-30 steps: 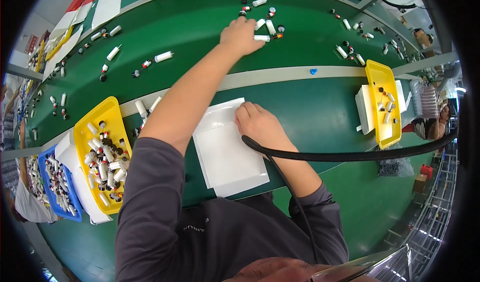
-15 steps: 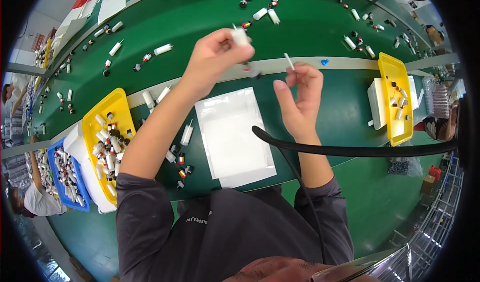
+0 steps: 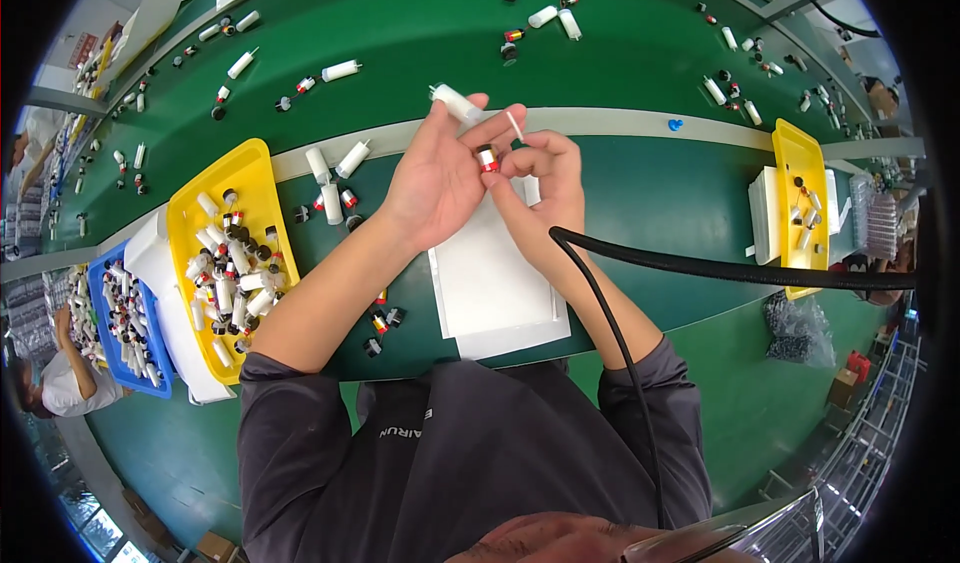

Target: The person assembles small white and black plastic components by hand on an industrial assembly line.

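My left hand (image 3: 430, 188) is turned palm up, its thumb and fingers holding a white plastic bottle-like cylinder (image 3: 455, 103). Close against it, my right hand (image 3: 550, 178) is closed. At its thumb tip, a small vial (image 3: 488, 159) with a dark cap and red and white body is pinched, resting by the left palm. From the right fingers a thin white stick (image 3: 515, 127) points up. Below both hands lie white sheets (image 3: 495, 298) on the green table, partly covered by the hands and wrists.
Left, a yellow tray (image 3: 262, 198) holds several white cylinders and vials; a blue tray (image 3: 160, 363) stands beyond it. Another yellow tray (image 3: 785, 178) is at right. Loose white cylinders (image 3: 332, 203) lie by the left forearm. A black cable (image 3: 720, 269) crosses the view. A co-worker's arm (image 3: 68, 338) shows far left.
My hands have come together; the left has tilted palm up with the white cylinder. The small vial, blurred below the left hand before, now sits at my right thumb. The view has shifted slightly.
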The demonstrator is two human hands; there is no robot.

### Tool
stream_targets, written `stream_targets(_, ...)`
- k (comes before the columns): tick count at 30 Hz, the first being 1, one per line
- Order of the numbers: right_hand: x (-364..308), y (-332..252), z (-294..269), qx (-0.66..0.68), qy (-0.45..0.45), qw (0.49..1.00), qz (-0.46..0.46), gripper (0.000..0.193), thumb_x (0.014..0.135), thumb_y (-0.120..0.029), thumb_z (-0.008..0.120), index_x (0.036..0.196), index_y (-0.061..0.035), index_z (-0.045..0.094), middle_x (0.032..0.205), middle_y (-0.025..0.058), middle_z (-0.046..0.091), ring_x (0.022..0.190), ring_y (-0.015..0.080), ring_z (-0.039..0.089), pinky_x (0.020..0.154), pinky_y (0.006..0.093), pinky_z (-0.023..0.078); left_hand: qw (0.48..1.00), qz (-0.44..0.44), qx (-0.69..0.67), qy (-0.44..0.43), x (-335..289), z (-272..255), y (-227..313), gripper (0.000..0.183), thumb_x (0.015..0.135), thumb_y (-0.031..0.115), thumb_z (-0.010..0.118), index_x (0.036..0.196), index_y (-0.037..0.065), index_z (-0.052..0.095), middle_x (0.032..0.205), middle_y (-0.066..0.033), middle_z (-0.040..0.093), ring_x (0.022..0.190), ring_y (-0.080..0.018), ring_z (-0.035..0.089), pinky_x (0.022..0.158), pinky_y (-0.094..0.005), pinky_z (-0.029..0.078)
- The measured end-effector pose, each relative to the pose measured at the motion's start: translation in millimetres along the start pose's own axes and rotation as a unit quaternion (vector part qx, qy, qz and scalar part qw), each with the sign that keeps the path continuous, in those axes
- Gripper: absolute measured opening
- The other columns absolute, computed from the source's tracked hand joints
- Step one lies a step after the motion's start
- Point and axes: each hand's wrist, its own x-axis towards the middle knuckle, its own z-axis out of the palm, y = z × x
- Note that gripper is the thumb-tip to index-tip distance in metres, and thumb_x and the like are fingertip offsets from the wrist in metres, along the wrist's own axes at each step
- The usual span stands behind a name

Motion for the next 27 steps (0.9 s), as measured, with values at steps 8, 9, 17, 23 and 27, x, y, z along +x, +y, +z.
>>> stream_targets(8, 8, 11, -23, -0.125, 0.021, 0.982, -0.141, 0.048, 0.084, 0.002, 0.069, 0.127, -0.004, 0.046, 0.088, 0.0066, 0.065, 0.09, 0.0259, 0.066, 0.088, 0.0372, 0.049, 0.936, 0.034, 0.349, -0.005, 8, -15, -14, 0.039, 0.1, 0.009, 0.057, 0.139, 0.003, 0.055, 0.123, -0.009, 0.064, 0.11, -0.016, 0.06, 0.1, -0.0339, 0.048)
stream_targets(9, 8, 13, -24, -0.126, 0.02, 0.982, -0.14, 0.048, 0.084, 0.002, 0.069, 0.127, -0.004, 0.046, 0.088, 0.0066, 0.065, 0.09, 0.0259, 0.066, 0.088, 0.0372, 0.049, 0.941, 0.049, 0.335, 0.001, 9, -15, -15, 0.037, 0.099, 0.006, 0.06, 0.136, 0.003, 0.058, 0.119, -0.008, 0.065, 0.107, -0.0151, 0.061, 0.098, -0.033, 0.05)
stream_targets(17, 11, 17, -27, -0.172, -0.03, 0.973, -0.148, 0.049, 0.088, 0.008, 0.06, 0.13, -0.0057, 0.039, 0.086, 0.0067, 0.064, 0.084, 0.0172, 0.065, 0.089, 0.0333, 0.05, 0.947, 0.083, 0.309, 0.016, 15, -17, -19, 0.028, 0.097, 0.006, 0.063, 0.124, 0.001, 0.06, 0.116, -0.0078, 0.066, 0.102, -0.0136, 0.062, 0.092, -0.0309, 0.052)
stream_targets(23, 14, 16, -31, -0.138, -0.006, 0.979, -0.151, 0.04, 0.083, 0.003, 0.069, 0.118, -0.0052, 0.054, 0.084, 0.0024, 0.064, 0.087, 0.0219, 0.062, 0.087, 0.035, 0.046, 0.936, 0.092, 0.338, 0.029, 20, -17, -22, 0.031, 0.095, 0.004, 0.068, 0.125, 0.0, 0.06, 0.109, -0.0078, 0.068, 0.096, -0.0127, 0.064, 0.088, -0.0297, 0.053)
stream_targets(27, 19, 4, -47, 0.131, 0.036, 0.99, 0.024, 0.023, 0.089, -0.002, 0.07, 0.109, -0.0043, 0.058, 0.082, -0.002, 0.06, 0.081, 0.0118, 0.056, 0.076, 0.0254, 0.043, 0.932, 0.051, 0.358, 0.009, 17, -13, -19, 0.037, 0.094, 0.003, 0.068, 0.129, -0.001, 0.06, 0.111, -0.0091, 0.069, 0.096, -0.0121, 0.065, 0.087, -0.0285, 0.054)
